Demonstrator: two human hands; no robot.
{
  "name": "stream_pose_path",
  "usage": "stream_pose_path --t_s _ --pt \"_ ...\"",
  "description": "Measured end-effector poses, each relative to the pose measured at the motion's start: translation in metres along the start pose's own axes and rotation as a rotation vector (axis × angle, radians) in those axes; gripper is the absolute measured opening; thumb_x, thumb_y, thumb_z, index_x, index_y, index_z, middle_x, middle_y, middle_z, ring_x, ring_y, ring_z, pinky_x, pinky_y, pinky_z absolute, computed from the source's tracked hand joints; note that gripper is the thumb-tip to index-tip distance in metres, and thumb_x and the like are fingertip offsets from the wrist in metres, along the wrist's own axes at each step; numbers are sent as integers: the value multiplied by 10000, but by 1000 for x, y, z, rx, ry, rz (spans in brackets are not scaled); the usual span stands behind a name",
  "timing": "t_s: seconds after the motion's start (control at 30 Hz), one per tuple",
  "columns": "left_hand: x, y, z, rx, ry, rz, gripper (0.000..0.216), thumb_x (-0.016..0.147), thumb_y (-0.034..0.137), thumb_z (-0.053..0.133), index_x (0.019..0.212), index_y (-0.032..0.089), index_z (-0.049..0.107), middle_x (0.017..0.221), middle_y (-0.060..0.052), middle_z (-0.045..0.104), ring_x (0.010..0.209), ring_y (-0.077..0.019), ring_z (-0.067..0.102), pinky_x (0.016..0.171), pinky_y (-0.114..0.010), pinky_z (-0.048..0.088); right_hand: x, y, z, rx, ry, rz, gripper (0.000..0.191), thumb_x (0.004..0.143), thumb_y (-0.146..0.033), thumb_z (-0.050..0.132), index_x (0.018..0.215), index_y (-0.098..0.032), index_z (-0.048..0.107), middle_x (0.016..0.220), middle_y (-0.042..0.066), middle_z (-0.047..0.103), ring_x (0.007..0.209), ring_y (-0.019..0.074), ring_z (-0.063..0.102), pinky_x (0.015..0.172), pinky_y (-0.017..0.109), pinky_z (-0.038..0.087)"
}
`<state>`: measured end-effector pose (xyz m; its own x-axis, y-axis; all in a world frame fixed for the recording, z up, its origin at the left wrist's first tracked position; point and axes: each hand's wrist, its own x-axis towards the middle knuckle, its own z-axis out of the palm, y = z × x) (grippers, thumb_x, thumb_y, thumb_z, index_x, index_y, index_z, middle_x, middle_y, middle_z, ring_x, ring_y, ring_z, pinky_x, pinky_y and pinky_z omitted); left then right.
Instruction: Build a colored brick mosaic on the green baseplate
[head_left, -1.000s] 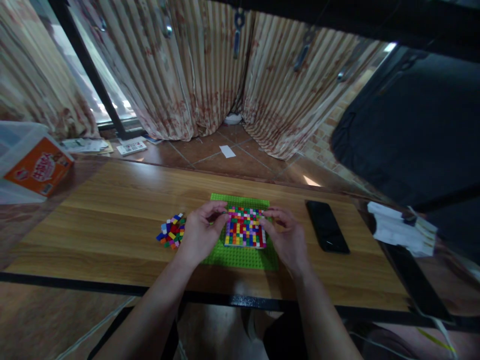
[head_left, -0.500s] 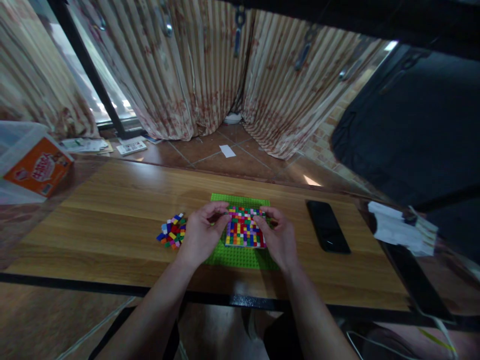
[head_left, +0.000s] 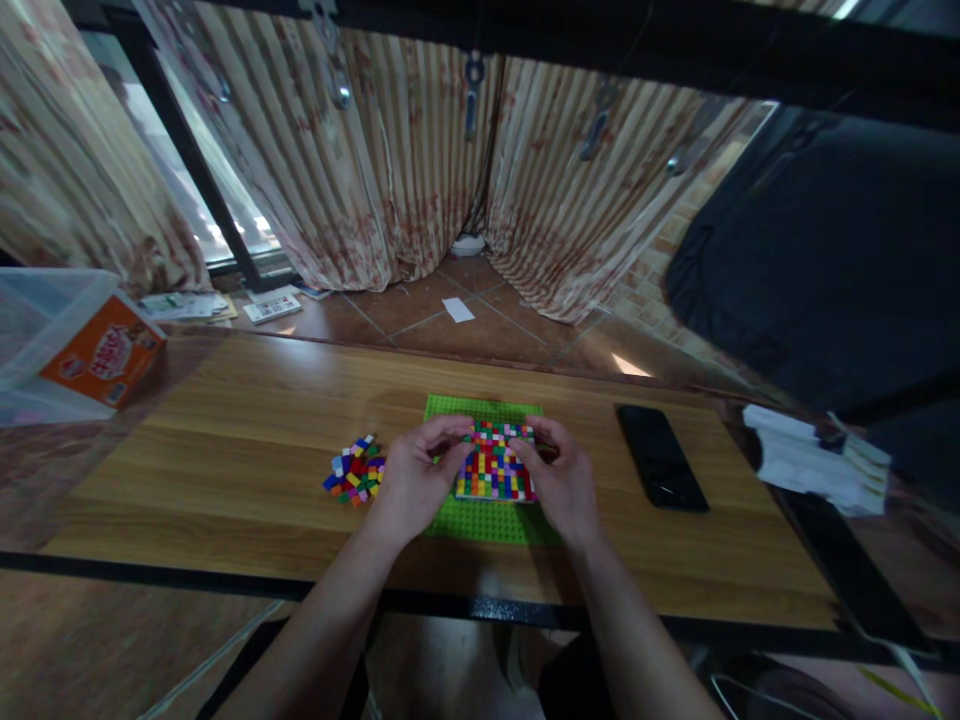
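Note:
A green baseplate (head_left: 480,522) lies on the wooden table (head_left: 225,450). On it sits a square patch of small coloured bricks (head_left: 495,472). My left hand (head_left: 416,480) rests at the patch's left edge, fingers curled, thumb and forefinger pinched near its top left corner. My right hand (head_left: 559,480) is at the patch's right edge, fingers bent and pinched at its top right. What the fingertips hold is too small to make out. A heap of loose coloured bricks (head_left: 354,470) lies just left of my left hand.
A black phone (head_left: 661,458) lies right of the baseplate. White folded paper (head_left: 814,458) sits at the table's right end. A clear plastic box with an orange carton (head_left: 71,350) stands far left. Curtains (head_left: 390,150) and tiled floor (head_left: 465,320) lie beyond the table.
Both hands have drawn closer together over the top edge of the brick patch. The camera has tilted a little, shifting the scene slightly down and right.

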<state>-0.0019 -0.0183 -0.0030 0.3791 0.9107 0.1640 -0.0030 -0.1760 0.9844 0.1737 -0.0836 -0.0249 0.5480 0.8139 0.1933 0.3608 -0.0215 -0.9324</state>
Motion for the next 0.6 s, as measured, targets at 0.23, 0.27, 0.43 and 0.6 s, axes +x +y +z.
stream_pose_path --t_s 0.23,0.27,0.43,0.6 --pt "-4 7 4 4 -53 0 241 820 180 668 1058 182 705 999 -55 760 914 -175 718 889 -328 580 -11 -24 -6 -96 107 -268 183 901 -373 618 938 -238 736 1011 68 703 985 227 648 901 424 510" --pt "-5 7 5 3 -58 13 242 821 180 667 1060 186 705 995 -52 757 910 -172 718 886 -323 581 -14 -27 -5 -86 73 -285 172 903 -368 620 926 -247 739 1015 63 702 990 224 649 897 413 513" --pt "-8 9 9 61 -110 88 296 843 183 649 1134 219 690 1042 -51 735 888 -158 718 854 -291 589 -23 -35 4 -93 -87 -297 151 888 -373 656 964 -282 749 1026 54 700 1022 220 641 904 399 513" --pt "-8 10 12 184 -135 165 331 873 197 633 1200 240 656 1104 -47 704 884 -142 717 833 -253 582 -22 -36 6 -5 -125 -282 113 897 -317 645 887 -294 756 955 24 732 1007 200 649 980 407 480"
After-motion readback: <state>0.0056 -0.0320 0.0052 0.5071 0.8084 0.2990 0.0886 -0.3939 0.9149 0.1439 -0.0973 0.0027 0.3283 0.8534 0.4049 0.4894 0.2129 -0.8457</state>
